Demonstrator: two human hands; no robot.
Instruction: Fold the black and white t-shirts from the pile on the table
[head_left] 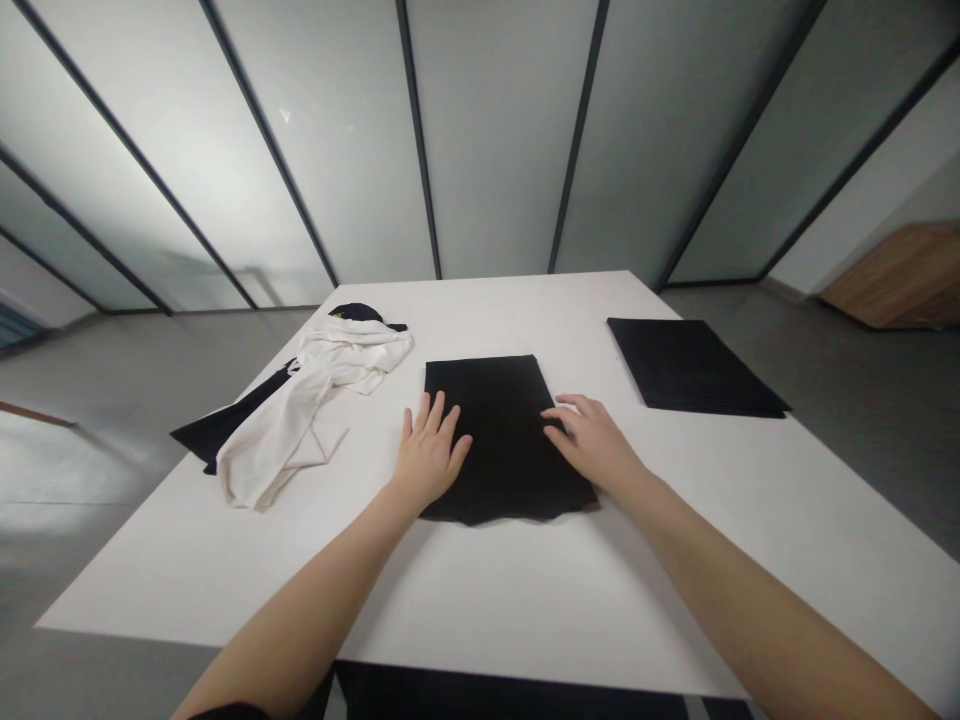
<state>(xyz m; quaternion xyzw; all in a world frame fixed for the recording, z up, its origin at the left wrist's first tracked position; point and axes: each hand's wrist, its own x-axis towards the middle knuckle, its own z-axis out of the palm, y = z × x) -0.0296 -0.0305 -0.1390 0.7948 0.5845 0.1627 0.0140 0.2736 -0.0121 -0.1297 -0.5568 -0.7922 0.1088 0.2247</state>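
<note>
A black folded cloth point(501, 430), perhaps a garment, lies flat in front of me with a wavy near edge. My left hand point(429, 450) rests over its left side, fingers spread and pointing away from me. At its right edge is my right hand point(591, 440), with the fingers slightly curled and apart. The fingertips of that hand reach the cloth's border; whether they press on it I cannot tell. Neither hand grips anything.
Everything lies on a white table point(525, 600). Left of the cloth is a crumpled white garment point(300, 410) with dark fabric point(236, 425) beside it and a black cap-like item point(358, 312) behind. A black folded stack point(690, 368) lies at right. Frosted glass panels point(495, 130) stand beyond.
</note>
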